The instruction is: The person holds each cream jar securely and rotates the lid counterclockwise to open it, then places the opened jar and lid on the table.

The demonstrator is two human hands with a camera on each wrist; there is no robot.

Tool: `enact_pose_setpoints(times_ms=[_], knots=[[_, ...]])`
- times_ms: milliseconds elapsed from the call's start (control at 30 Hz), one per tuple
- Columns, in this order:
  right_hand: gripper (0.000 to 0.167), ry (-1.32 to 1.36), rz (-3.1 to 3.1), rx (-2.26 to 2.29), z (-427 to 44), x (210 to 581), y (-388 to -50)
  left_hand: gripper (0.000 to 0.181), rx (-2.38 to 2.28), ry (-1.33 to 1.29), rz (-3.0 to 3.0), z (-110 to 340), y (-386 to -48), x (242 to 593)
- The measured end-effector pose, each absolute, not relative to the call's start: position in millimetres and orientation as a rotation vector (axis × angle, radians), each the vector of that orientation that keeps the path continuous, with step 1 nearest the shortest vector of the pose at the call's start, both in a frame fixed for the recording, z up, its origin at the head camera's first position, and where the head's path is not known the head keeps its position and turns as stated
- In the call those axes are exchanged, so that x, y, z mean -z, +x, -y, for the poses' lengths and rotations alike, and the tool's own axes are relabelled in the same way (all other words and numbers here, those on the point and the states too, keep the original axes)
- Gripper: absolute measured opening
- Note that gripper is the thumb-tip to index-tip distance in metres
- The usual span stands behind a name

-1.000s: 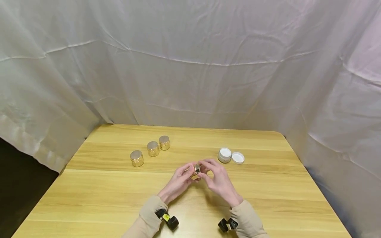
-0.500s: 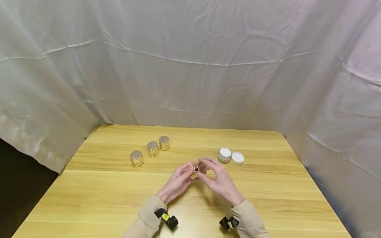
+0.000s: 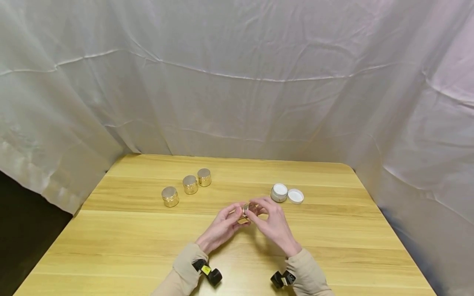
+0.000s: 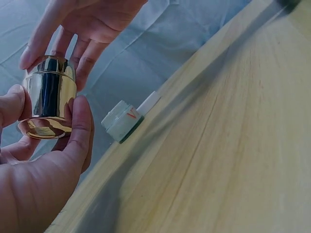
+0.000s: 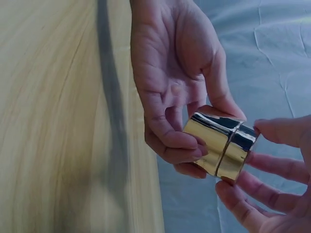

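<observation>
A shiny gold jar (image 4: pixel 48 94) with its lid (image 5: pixel 239 150) on is held off the table between both hands. My left hand (image 3: pixel 221 225) grips the body of the jar, thumb on one side and fingers curled round the other. The fingertips and thumb of my right hand (image 3: pixel 272 222) pinch the rim of the lid from the right. A thin seam runs between lid and body in the right wrist view. In the head view the fingers cover much of the jar.
Three gold lidded jars (image 3: pixel 190 185) stand at the back left of the wooden table (image 3: pixel 129 246). Beyond the right hand is a small pale jar (image 3: pixel 279 193) with a white top, a white disc-shaped lid (image 3: pixel 296 196) beside it. A grey curtain (image 3: pixel 237 115) hangs behind.
Half a second ago the lid's flat top showed between my right fingers; now those fingers have shifted round and hide it. My left hand has stayed nearly still.
</observation>
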State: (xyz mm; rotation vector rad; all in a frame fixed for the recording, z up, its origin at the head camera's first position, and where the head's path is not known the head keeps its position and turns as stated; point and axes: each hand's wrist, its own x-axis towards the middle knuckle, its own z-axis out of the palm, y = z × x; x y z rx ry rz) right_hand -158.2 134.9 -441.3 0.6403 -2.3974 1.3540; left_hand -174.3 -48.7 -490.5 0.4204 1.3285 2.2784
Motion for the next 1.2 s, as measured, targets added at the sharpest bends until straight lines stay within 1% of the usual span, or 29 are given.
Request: enact_pose_setpoints(times_ms=[133, 267, 533, 767, 867, 1000, 1200], knots=[[0.035, 0.703, 2.408, -1.389, -137.2, 439.5, -157.5, 0.052, -2.277, 0.416, -1.338, 49.8, -173.2, 490.2], [0.036, 0.719, 2.409, -1.402, -137.7, 439.4, -157.5, 0.052, -2.276, 0.419, -1.346, 50.2, -173.2, 490.5], [0.033, 0.657, 2.381, -1.337, -133.5, 443.1, -158.0, 0.045, -2.281, 0.425, -1.343, 50.3, -173.4, 491.2], [0.029, 0.643, 2.364, -1.326, -131.0, 444.7, -157.0, 0.048, -2.271, 0.444, -1.346, 50.6, -172.5, 489.8], [0.029, 0.685, 2.36, -1.278, -131.7, 444.2, -156.8, 0.045, -2.276, 0.454, -1.337, 50.8, -172.6, 489.5], [0.031, 0.741, 2.352, -1.193, -132.7, 443.0, -156.7, 0.037, -2.29, 0.471, -1.324, 50.9, -173.0, 490.3], [0.035, 0.732, 2.348, -1.232, -131.6, 443.7, -156.3, 0.034, -2.288, 0.493, -1.316, 51.4, -173.1, 491.7]])
